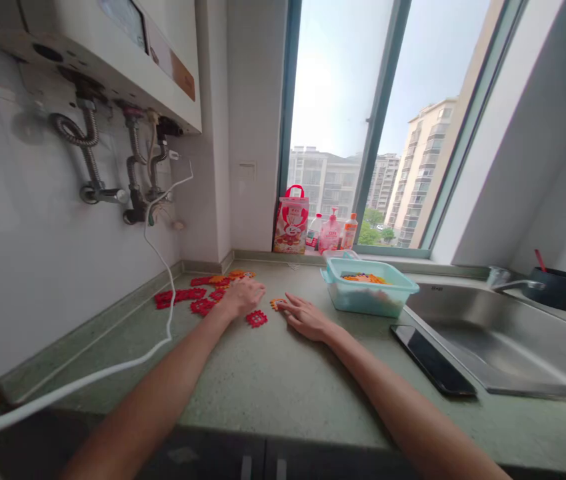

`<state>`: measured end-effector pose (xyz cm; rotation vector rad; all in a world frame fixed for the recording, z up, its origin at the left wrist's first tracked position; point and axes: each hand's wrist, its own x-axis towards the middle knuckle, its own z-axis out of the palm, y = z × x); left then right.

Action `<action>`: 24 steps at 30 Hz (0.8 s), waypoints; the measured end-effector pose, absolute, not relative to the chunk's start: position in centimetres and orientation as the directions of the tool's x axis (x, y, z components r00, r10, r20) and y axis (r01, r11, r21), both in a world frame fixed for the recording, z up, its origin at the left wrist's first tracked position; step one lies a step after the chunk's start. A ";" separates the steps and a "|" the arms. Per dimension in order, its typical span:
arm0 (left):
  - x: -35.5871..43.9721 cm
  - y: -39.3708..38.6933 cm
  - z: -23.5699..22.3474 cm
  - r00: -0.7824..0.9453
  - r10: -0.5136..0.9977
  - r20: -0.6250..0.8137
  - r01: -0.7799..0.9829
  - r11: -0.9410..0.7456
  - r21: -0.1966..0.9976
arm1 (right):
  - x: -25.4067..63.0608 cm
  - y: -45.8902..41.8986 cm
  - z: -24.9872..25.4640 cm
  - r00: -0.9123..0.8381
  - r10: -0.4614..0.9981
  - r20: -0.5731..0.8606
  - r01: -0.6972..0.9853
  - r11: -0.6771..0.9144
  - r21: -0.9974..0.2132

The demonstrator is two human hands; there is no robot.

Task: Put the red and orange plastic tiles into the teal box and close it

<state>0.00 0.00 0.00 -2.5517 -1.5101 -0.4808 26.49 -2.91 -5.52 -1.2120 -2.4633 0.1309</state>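
Note:
Several red and orange snowflake-shaped plastic pieces lie linked in a row on the green countertop by the wall. My left hand rests palm down at the right end of that row, fingers curled over the pieces. One loose red piece lies just in front of it. My right hand lies flat with fingers stretched out, the fingertips touching a small orange piece.
A teal plastic tub with orange pieces stands right of my hands. A black phone lies beside the steel sink. A white cable hangs from the water heater. A red bag and bottles stand at the window.

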 end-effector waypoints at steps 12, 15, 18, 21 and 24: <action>-7.2 -1.0 4.5 -0.053 0.998 -0.033 0.997 0.052 -0.054 | 28.7 -3.2 -4.4 -0.555 0.736 0.388 0.645 0.675 -0.358; -7.0 -0.7 3.9 -0.038 0.999 -0.032 0.999 0.038 -0.022 | 29.6 -3.4 -3.9 -0.565 0.728 0.387 0.625 0.684 -0.376; -7.2 -0.3 3.4 -0.025 1.000 -0.018 1.000 0.025 0.007 | 30.0 -3.4 -3.9 -0.539 0.746 0.391 0.637 0.665 -0.390; -7.6 0.1 3.1 0.050 0.999 -0.004 0.998 -0.050 0.044 | 30.1 -3.3 -4.1 -0.504 0.763 0.405 0.657 0.643 -0.393; -7.6 0.4 3.0 0.114 0.988 0.103 0.991 -0.121 0.063 | 30.2 -3.1 -4.3 -0.473 0.779 0.412 0.674 0.621 -0.401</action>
